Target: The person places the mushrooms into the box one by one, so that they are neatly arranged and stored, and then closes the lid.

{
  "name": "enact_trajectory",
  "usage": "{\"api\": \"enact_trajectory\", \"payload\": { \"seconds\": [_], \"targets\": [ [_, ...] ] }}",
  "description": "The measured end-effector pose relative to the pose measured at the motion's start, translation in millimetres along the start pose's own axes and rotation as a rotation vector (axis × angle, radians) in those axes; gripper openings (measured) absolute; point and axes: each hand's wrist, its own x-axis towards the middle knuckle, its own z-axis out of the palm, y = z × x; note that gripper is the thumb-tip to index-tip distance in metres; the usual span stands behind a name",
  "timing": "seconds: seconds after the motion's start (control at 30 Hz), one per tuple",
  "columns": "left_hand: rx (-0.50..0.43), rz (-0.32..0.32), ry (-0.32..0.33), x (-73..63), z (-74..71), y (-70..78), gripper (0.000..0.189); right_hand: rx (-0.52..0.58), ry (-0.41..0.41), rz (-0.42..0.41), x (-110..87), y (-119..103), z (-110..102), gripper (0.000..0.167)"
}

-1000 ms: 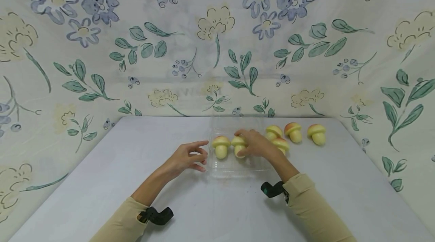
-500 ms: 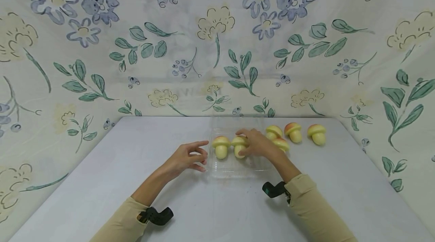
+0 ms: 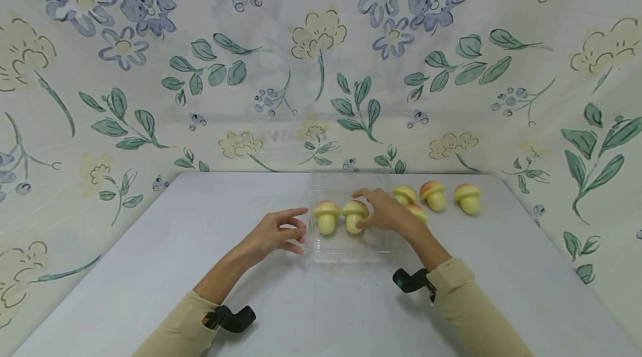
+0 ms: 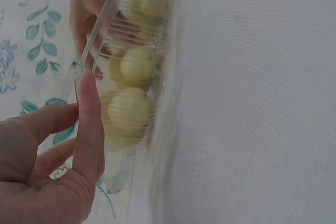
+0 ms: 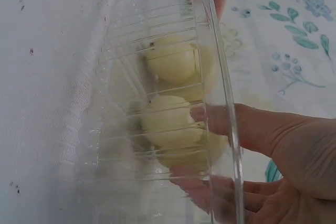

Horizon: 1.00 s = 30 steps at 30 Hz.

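A clear plastic box (image 3: 336,244) stands open in the middle of the table in the head view. Inside it two yellow mushroom-shaped pieces with reddish caps lie side by side: the left mushroom (image 3: 326,224) and the right mushroom (image 3: 354,209). My left hand (image 3: 273,234) rests its fingers against the box's left side; in the left wrist view its fingertips (image 4: 88,85) touch the rim. My right hand (image 3: 386,211) reaches over the box's right side, its fingers spread loosely beside the right mushroom. The right wrist view shows those fingers through the ribbed wall, close to that mushroom.
To the right of the box are more mushrooms, including one by the far edge (image 3: 432,196) and another farther right (image 3: 470,201). Two sit close behind my right hand, one partly hidden (image 3: 417,212). A floral cloth (image 3: 281,95) hangs behind the white table (image 3: 200,201).
My right hand has loosened from the right mushroom and drawn slightly to the right, showing more of it. The left hand and the box have stayed put.
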Motion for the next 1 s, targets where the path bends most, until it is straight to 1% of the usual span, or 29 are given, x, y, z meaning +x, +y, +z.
{"api": "enact_trajectory", "payload": {
  "seconds": [0.07,0.2,0.47,0.77,1.0],
  "targets": [
    [-0.001,-0.002,0.001,0.1,-0.1,-0.5,0.065,-0.003,0.001,-0.006,-2.4,0,-1,0.067],
    [-0.004,-0.003,0.001,0.2,-0.4,-0.9,0.065,0.005,-0.001,0.009,-7.2,0,-5,0.068],
    [-0.003,0.004,-0.007,0.4,-1.0,-0.6,0.066,0.063,-0.001,0.032,-18.6,3,-15,0.071],
    [0.003,0.023,-0.016,0.3,-1.7,-0.1,0.066,0.075,0.032,0.033,-29.0,9,-23,0.071],
    [0.023,0.014,-0.018,-0.3,-2.0,0.9,0.067,0.079,0.054,0.042,-36.8,17,-30,0.070]
  ]
}}
